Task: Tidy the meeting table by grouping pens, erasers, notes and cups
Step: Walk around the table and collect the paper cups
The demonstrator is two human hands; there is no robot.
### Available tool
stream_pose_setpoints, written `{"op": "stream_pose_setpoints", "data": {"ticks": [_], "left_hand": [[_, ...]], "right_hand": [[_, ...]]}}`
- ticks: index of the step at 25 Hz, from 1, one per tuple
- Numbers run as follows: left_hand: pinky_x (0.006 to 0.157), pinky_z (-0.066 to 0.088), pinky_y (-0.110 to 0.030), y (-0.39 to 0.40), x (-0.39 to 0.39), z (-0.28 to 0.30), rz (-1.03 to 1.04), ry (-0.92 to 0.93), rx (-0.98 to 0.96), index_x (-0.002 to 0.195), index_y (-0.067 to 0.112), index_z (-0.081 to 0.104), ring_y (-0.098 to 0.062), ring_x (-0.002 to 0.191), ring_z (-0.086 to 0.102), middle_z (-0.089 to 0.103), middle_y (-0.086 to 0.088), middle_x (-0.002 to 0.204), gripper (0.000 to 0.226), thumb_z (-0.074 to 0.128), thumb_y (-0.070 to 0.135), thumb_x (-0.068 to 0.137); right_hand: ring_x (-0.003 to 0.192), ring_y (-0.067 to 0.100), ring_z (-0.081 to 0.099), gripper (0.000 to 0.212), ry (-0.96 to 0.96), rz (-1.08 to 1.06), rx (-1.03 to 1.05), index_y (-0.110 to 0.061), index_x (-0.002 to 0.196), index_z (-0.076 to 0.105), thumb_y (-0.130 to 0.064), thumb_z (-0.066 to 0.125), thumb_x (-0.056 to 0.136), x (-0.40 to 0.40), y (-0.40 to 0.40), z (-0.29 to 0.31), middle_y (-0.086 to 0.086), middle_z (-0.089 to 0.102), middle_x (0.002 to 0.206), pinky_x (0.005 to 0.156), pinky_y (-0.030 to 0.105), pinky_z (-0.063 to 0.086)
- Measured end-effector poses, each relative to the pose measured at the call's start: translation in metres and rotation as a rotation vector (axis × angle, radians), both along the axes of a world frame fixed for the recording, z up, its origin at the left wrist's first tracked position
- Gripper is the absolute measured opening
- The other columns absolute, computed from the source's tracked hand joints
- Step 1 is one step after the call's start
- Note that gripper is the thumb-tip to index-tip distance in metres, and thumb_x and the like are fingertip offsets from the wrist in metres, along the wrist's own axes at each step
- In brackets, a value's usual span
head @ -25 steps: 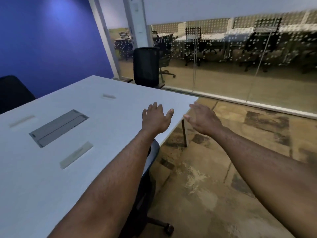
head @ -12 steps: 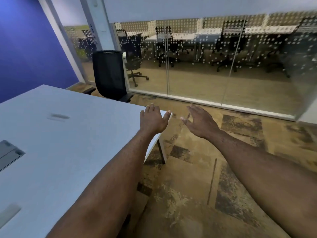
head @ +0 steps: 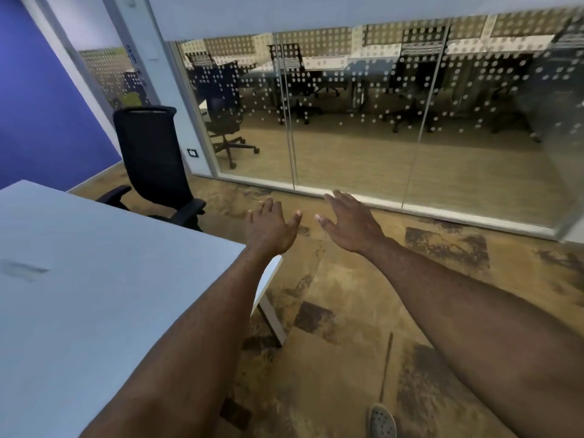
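Leftmost, the blue wall (head: 41,99) frames the white meeting table (head: 94,279), whose visible corner carries only a faint, blurred grey mark (head: 23,271); no pens, erasers, notes or cups appear anywhere in this view, so where the task's things lie cannot be told. Behind the table's far edge stands a black mesh office chair (head: 151,159), drawn close to the table. Next, the left hand (head: 270,227) is held out past the table corner, palm down, fingers straight and loosely spread, grasping nothing and touching nothing. Just beside it, the right hand (head: 349,221) hangs over the patterned carpet (head: 347,311), likewise released and empty, thumbs of both hands nearly facing. Beyond them runs the dotted glass partition (head: 379,121), with desks and chairs visible through it. Lower right, the toe of a shoe (head: 382,423) shows on the carpet, suggesting the person is on foot beside the table.

The step in hand is judged to be locating the scattered items, not grasping. To do it well, the gaze should come round to the tabletop, since both hands now point away from it. With both hands free, one could gather loose items while the other steadies a cup. Grouping by kind needs bare tabletop, which this corner offers.
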State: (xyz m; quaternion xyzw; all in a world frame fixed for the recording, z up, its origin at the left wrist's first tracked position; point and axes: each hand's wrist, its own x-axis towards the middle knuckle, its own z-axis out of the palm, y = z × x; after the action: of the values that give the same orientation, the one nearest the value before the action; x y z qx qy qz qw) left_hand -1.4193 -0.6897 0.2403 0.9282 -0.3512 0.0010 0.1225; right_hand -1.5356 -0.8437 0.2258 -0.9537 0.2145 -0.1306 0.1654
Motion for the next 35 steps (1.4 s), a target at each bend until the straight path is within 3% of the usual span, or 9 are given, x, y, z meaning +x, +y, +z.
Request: {"op": "stream_pose_setpoints", "data": {"ticks": [5,10,12,21,29,35], "left_hand": [[0.119,0.005,-0.047,-0.128,0.086,-0.001,0.119,0.041,-0.03,0.15,0.01,0.029,-0.027,0.149,0.011,0.019,-0.01,0.161,0.074,0.024,0.061,0.097],[0.119,0.004,-0.047,-0.191,0.169,-0.019,0.192,0.079,-0.031,0.15,0.013,0.03,-0.027,0.149,0.009,0.018,-0.009,0.161,0.074,0.023,0.063,0.096],[0.119,0.004,-0.047,-0.201,0.199,-0.022,0.223,0.103,-0.034,0.15,0.014,0.03,-0.026,0.149,0.008,0.018,-0.009,0.161,0.072,0.024,0.062,0.096],[0.119,0.004,-0.049,-0.284,0.448,-0.057,0.387,0.122,-0.084,0.15,0.013,0.028,-0.03,0.149,0.01,0.019,-0.01,0.161,0.07,0.022,0.059,0.098],[0.119,0.004,-0.05,-0.333,0.621,-0.061,0.489,0.186,-0.075,0.151,0.013,0.025,-0.031,0.149,0.01,0.018,-0.011,0.161,0.071,0.024,0.059,0.097],[0.12,0.006,-0.049,-0.361,0.758,-0.063,0.64,0.229,-0.07,0.153,0.012,0.017,-0.03,0.149,0.009,0.014,-0.011,0.162,0.072,0.027,0.057,0.099]], "right_hand": [[0.149,0.022,0.01,0.071,0.053,0.126,-0.031,-0.018,0.153,0.02,-0.059,0.033,0.096,0.103,-0.14,0.006,0.004,0.011,0.162,0.118,0.041,0.012],[0.149,0.022,0.01,0.07,0.092,0.268,-0.033,-0.018,0.153,0.02,-0.058,0.031,0.097,0.201,-0.198,-0.01,0.004,0.011,0.162,0.118,0.041,0.011],[0.149,0.023,0.01,0.071,0.095,0.298,-0.047,-0.017,0.153,0.019,-0.059,0.03,0.097,0.229,-0.209,-0.016,0.005,0.012,0.162,0.119,0.042,0.012],[0.149,0.021,0.01,0.073,0.172,0.445,-0.1,-0.018,0.153,0.017,-0.062,0.025,0.095,0.491,-0.307,-0.04,0.004,0.011,0.162,0.119,0.044,0.014],[0.148,0.023,0.014,0.071,0.116,0.526,-0.071,-0.022,0.152,0.019,-0.062,0.028,0.095,0.706,-0.369,-0.046,0.003,0.015,0.162,0.117,0.041,0.012],[0.147,0.024,0.017,0.081,0.066,0.633,-0.048,-0.023,0.15,0.022,-0.073,0.017,0.087,0.894,-0.411,-0.055,0.005,0.02,0.16,0.117,0.043,0.014]]}}
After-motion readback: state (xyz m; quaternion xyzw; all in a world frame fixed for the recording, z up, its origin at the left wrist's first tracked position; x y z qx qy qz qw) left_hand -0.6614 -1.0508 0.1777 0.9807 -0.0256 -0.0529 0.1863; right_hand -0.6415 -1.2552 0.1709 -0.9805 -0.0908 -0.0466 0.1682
